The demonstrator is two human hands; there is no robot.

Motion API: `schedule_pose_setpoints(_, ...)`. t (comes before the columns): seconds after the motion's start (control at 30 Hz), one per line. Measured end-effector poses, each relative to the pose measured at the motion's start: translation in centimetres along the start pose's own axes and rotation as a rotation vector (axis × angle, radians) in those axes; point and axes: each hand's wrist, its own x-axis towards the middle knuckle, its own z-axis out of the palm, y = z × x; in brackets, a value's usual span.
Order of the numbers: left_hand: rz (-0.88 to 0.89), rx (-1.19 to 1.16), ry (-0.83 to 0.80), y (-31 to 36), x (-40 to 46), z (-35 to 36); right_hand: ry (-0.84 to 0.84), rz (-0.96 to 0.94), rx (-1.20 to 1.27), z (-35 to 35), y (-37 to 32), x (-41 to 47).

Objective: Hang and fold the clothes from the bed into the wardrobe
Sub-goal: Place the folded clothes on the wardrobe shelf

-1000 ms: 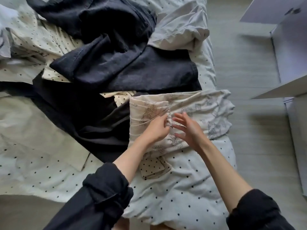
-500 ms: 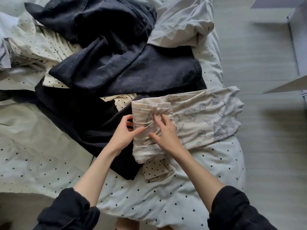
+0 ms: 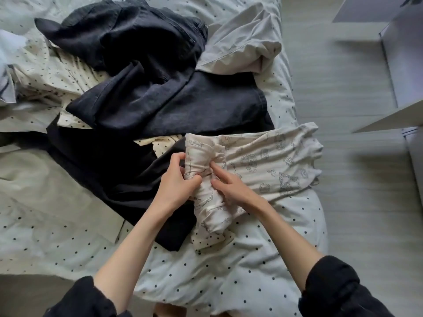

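Observation:
A cream printed garment [image 3: 263, 165] lies across the near right corner of the bed, its left end rolled into a thick fold. My left hand [image 3: 176, 181] pinches the left edge of that roll. My right hand [image 3: 231, 186] presses its fingers onto the roll from the right. Dark jeans [image 3: 146, 83] sit bunched further back on the bed. A black garment [image 3: 103, 170] lies spread beneath them. A cream dotted garment [image 3: 52, 74] pokes out at the left.
The bed carries a white dotted duvet [image 3: 206, 275] and a grey pillow [image 3: 242, 44]. Grey wooden floor [image 3: 343, 168] runs along the right. A white wardrobe door and panel [image 3: 402, 72] stand at the top right.
My left hand slid to the roll's left edge and took hold of it. My right hand shifted left onto the roll. The view tilted slightly.

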Motion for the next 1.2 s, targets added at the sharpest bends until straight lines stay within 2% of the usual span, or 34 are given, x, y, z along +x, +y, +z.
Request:
schedule_pose_setpoints(0.2, 0.025, -0.018, -0.022, 3.4, 3.5, 7.2, 0.241, 0.099, 0.3, -8.2, 0.7, -2.5)
schedule_pose_setpoints(0.33, 0.049, 0.039, -0.152, 4.2, 5.6, 13.7, 0.426, 0.159, 0.376, -13.3, 3.1, -3.8)
schedule_pose_setpoints(0.47, 0.04, 0.149, -0.422, 3.4, 6.8, 17.2, 0.474, 0.233, 0.324, -15.4, 4.8, -3.5)
schedule_pose_setpoints(0.5, 0.07, 0.149, -0.423, 3.0, 6.8, 17.1, 0.499, 0.236, 0.272, -15.8, 5.1, -3.3)
schedule_pose_setpoints(0.53, 0.118, 0.146, -0.352, 2.6, 6.7, 16.6, 0.541, 0.221, 0.195, -16.1, 5.4, -3.1)
schedule_pose_setpoints(0.6, 0.186, 0.157, -0.091, 1.3, 6.6, 15.2, 0.667, 0.146, -0.026, -16.3, 5.6, -2.8)
schedule_pose_setpoints(0.67, 0.122, 0.215, 0.107, -0.3, 6.5, 13.7, 0.737, 0.023, -0.329, -15.3, 5.4, -2.8)
schedule_pose_setpoints(0.7, 0.059, 0.251, 0.13, -1.2, 6.4, 13.2, 0.728, -0.061, -0.492, -14.2, 5.4, -2.7)
schedule_pose_setpoints(0.77, -0.062, 0.32, 0.043, -2.4, 6.1, 13.1, 0.658, -0.174, -0.736, -11.8, 5.7, -2.4)
schedule_pose_setpoints(0.83, -0.114, 0.325, -0.037, -3.1, 6.4, 13.7, 0.54, -0.093, -0.868, -10.4, 6.4, -2.2)
schedule_pose_setpoints(0.93, -0.234, 0.022, -0.08, -2.7, 7.3, 14.6, 0.414, 0.145, -0.94, -11.6, 7.8, -1.6)
schedule_pose_setpoints(1.0, -0.315, -0.174, -0.12, -2.0, 7.7, 15.0, 0.356, 0.217, -0.972, -12.5, 8.2, -1.2)
schedule_pose_setpoints(1.2, -0.318, -0.267, -0.193, -0.7, 7.7, 14.4, 0.304, 0.219, -0.908, -13.0, 8.1, -1.1)
